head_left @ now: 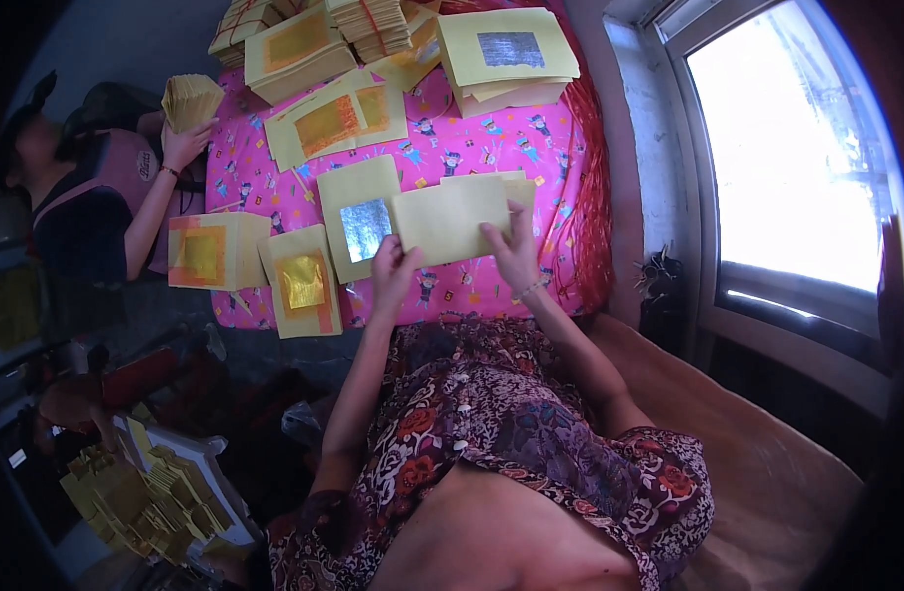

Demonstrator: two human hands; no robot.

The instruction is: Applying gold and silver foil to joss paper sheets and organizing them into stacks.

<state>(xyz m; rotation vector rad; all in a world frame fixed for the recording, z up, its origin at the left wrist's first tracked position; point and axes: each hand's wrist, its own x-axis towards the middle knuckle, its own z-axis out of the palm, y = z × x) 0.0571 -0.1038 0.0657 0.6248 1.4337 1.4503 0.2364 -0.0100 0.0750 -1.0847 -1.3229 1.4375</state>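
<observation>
Over the pink table cover, I hold a plain pale-yellow sheet of joss paper [450, 215] between both hands. My left hand [397, 268] pinches its lower left corner. At the sheet's right edge is my right hand [514, 251], thumb on top and fingers behind. Another yellow piece shows partly behind it there. Just left of the held sheet lies joss paper with a silver foil square [365, 229], partly covered by it. Farther left are a sheet with a gold foil square [302, 283] and a fanned stack with an orange-bordered gold square [200, 258].
Tall stacks of yellow paper [511, 49] and tied bundles [368, 28] line the table's far side. Red stringy strands [592, 197] hang along its right edge. A co-worker [107, 192] at the left holds a fanned bundle [192, 102]. More folded paper [151, 502] sits at lower left.
</observation>
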